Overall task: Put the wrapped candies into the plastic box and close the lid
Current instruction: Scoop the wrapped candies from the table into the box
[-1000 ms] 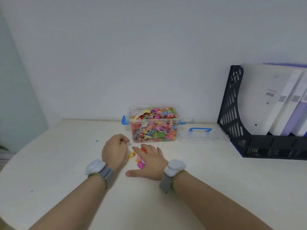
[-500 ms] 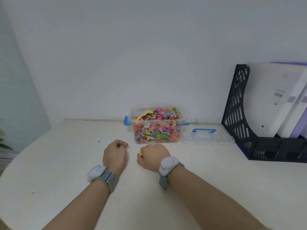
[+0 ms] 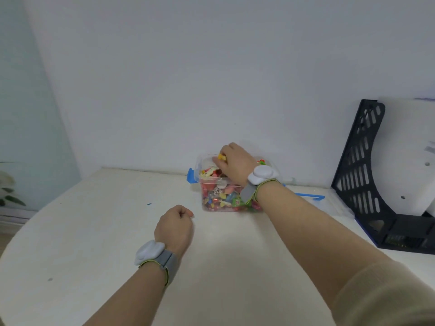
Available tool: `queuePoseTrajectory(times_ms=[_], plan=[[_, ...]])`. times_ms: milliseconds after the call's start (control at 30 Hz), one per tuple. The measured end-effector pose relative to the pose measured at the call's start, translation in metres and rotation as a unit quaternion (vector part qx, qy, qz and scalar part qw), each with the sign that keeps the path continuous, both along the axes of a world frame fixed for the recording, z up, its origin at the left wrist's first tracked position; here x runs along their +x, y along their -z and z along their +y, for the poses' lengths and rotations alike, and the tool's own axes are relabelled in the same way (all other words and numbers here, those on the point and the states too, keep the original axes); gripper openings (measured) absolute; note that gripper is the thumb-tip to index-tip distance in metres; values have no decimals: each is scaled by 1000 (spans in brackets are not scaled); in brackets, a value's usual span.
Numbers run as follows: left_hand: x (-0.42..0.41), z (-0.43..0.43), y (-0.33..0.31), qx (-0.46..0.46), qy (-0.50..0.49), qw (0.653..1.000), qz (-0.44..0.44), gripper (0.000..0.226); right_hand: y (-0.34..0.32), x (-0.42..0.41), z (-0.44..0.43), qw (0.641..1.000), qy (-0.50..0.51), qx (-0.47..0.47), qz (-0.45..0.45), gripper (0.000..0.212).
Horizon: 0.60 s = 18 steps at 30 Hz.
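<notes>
A clear plastic box [image 3: 207, 203] with blue side latches stands by the wall, filled with colourful wrapped candies [image 3: 223, 194]. My right hand [image 3: 235, 165] is over the box's open top, fingers closed on wrapped candies; a yellow one [image 3: 221, 157] shows at the fingertips. My left hand [image 3: 175, 228] rests on the table in front of the box as a loose fist; nothing shows in it. The clear lid with a blue handle [image 3: 310, 196] lies flat on the table to the right of the box, partly hidden by my right forearm.
A black perforated file rack [image 3: 362, 175] with white folders stands at the right, close to the lid. The white table [image 3: 94, 231] has a rounded edge on the left. The wall is right behind the box.
My right hand closed on the loose candies on the table, lifted them and moved forward over the open box. My left hand stayed in a fist on the table.
</notes>
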<state>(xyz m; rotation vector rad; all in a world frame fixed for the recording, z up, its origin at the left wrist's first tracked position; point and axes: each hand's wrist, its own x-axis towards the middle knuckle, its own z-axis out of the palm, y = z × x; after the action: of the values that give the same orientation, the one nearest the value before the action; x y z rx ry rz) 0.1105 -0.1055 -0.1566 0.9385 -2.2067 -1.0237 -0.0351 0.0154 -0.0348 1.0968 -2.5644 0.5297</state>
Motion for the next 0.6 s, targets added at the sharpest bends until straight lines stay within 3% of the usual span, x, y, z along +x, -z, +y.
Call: queuePoseTrajectory(times_ms=[67, 133, 200, 267, 367, 600], plan=[[-2, -1, 2, -6, 6, 1000, -9, 27, 8, -9, -3, 998, -2, -26, -51, 51], [-3, -2, 4, -11, 15, 1000, -15, 26, 12, -16, -8, 999, -1, -12, -37, 53], [-3, -3, 5, -15, 16, 1000, -22, 26, 13, -19, -15, 994, -22, 104, -16, 39], [-4, -4, 6, -17, 24, 999, -28, 27, 12, -17, -19, 980, -12, 190, -52, 34], [-4, -4, 7, -19, 32, 999, -34, 27, 8, -15, -29, 971, 11, 124, -202, 36], [-5, -2, 5, -25, 30, 999, -35, 27, 4, -15, -43, 962, 69, 87, -251, 44]])
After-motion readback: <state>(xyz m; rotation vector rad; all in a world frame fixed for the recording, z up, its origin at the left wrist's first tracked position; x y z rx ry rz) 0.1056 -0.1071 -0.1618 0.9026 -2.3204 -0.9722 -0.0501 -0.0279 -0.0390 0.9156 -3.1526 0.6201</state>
